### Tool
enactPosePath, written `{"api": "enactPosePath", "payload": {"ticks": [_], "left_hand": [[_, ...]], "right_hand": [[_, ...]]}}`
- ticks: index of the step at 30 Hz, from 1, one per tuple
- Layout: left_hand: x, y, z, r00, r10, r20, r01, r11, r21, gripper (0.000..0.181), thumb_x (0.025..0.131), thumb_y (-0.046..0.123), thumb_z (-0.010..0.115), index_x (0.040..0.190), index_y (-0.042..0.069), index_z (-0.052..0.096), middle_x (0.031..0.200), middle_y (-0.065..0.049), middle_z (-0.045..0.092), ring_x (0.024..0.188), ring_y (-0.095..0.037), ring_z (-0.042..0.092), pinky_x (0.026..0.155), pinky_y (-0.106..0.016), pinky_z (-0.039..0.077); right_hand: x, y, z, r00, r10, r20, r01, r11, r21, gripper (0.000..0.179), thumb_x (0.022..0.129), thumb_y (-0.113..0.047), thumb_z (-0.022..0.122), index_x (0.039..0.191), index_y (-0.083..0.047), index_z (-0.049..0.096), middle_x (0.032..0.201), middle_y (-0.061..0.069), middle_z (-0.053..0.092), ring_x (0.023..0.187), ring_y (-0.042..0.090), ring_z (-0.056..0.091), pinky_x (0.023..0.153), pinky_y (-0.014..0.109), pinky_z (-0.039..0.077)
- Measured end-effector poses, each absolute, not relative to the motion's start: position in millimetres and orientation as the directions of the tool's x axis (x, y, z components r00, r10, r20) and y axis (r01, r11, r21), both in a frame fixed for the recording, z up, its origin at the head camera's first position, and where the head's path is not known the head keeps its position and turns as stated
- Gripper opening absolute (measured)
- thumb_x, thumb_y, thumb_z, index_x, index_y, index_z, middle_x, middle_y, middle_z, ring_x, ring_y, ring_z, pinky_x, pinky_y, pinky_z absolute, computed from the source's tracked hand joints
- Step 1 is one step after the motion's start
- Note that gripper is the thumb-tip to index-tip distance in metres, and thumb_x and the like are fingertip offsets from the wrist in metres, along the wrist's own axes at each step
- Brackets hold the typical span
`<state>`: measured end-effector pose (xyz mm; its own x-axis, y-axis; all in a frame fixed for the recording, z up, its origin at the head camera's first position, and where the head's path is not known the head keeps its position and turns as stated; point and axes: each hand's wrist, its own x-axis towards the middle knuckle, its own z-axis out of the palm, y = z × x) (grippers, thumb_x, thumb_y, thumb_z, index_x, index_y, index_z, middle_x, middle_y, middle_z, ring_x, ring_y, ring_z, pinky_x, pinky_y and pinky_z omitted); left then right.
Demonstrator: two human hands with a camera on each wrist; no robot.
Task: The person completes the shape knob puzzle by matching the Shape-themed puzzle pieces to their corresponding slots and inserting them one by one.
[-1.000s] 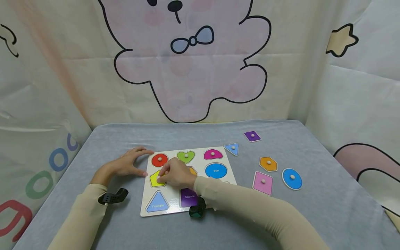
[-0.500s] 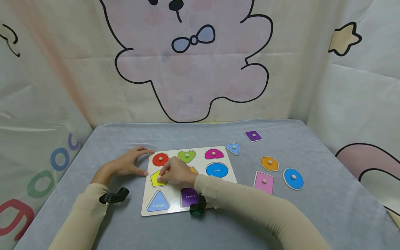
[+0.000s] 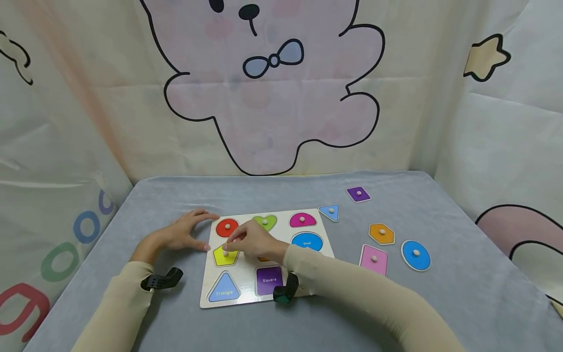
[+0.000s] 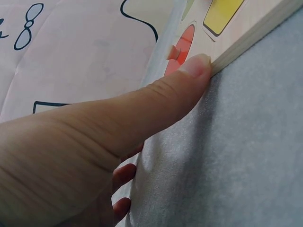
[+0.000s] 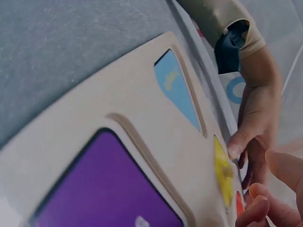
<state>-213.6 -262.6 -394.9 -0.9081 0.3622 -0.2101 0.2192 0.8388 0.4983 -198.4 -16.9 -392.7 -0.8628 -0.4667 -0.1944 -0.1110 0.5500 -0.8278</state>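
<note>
Touches the left edge of the puzzle board (image 3: 248, 287) with the left hand (image 3: 178, 233), with thumb and fingers spread apart. Poises the right hand (image 3: 257, 240), with thumb and fingertips parted, just beside the knob (image 3: 226, 253) of the yellow pentagon (image 3: 225, 261), in the board's left column. Has a pink piece (image 3: 373, 266), orange hexagon (image 3: 381, 237) and blue round piece (image 3: 416, 260) lying right of the board.

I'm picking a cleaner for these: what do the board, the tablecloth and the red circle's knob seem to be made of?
Board: probably wood, from the pale, streaked edge; glossy top, catching light.
Tablecloth: fabric, perhaps velvety, from its soft, matte, fuzzy surface.
Knob: wood or plastic; pale and smooth, too small to settle which.
</note>
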Motion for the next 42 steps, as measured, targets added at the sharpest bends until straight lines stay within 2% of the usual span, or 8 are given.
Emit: {"api": "enactPosePath", "payload": {"ticks": [10,17,22,27,36,42], "left_hand": [[-212,-261,-396,-0.916,0.339,-0.214,0.193,0.840,0.507,0.086,0.076,0.045,0.086,0.150,0.024,0.048,0.161,-0.025,0.027,0.145,-0.054,0.022,0.110,-0.081,0.023],[-211,-262,-397,-0.920,0.334,-0.206,0.190,0.838,0.511,0.085,0.076,0.044,0.086,0.150,0.024,0.048,0.161,-0.024,0.027,0.145,-0.053,0.023,0.111,-0.080,0.024],[-212,-263,-396,-0.919,0.338,-0.203,0.195,0.837,0.511,0.085,0.076,0.044,0.086,0.149,0.024,0.048,0.161,-0.024,0.028,0.145,-0.053,0.023,0.111,-0.079,0.024],[-213,-263,-397,-0.920,0.336,-0.205,0.195,0.841,0.504,0.085,0.076,0.044,0.086,0.149,0.025,0.048,0.161,-0.023,0.028,0.145,-0.053,0.023,0.111,-0.079,0.023],[-213,-263,-397,-0.919,0.333,-0.210,0.191,0.844,0.502,0.085,0.076,0.044,0.086,0.150,0.024,0.048,0.161,-0.024,0.028,0.145,-0.053,0.023,0.111,-0.079,0.024],[-213,-262,-397,-0.919,0.330,-0.214,0.185,0.843,0.505,0.085,0.076,0.043,0.087,0.150,0.025,0.048,0.161,-0.024,0.028,0.145,-0.053,0.023,0.111,-0.079,0.024]], "right_hand": [[-202,14,-373,-0.830,-0.534,-0.160,-0.163,0.507,-0.846,0.016,0.091,-0.028,0.076,0.097,-0.014,0.080,0.084,0.000,0.059,0.088,0.015,0.051,0.062,0.022,0.042],[-206,37,-369,-0.828,-0.540,-0.150,-0.172,0.500,-0.849,0.016,0.091,-0.026,0.075,0.097,-0.012,0.078,0.085,0.002,0.058,0.081,0.016,0.053,0.059,0.021,0.046],[-210,54,-367,-0.822,-0.560,-0.101,-0.220,0.477,-0.851,0.017,0.093,-0.024,0.073,0.100,-0.009,0.078,0.088,0.004,0.065,0.081,0.016,0.055,0.063,0.022,0.049],[-216,70,-367,-0.831,-0.550,-0.085,-0.222,0.467,-0.856,0.019,0.095,-0.022,0.071,0.103,-0.006,0.078,0.098,0.007,0.072,0.082,0.016,0.056,0.066,0.024,0.052],[-227,105,-366,-0.857,-0.507,-0.093,-0.216,0.517,-0.828,0.023,0.097,-0.024,0.069,0.110,-0.006,0.075,0.102,0.010,0.069,0.088,0.025,0.061,0.071,0.027,0.056],[-234,131,-365,-0.878,-0.476,-0.054,-0.244,0.540,-0.805,0.023,0.098,-0.022,0.067,0.110,-0.005,0.075,0.095,0.010,0.067,0.074,0.020,0.058,0.059,0.024,0.049]]}}
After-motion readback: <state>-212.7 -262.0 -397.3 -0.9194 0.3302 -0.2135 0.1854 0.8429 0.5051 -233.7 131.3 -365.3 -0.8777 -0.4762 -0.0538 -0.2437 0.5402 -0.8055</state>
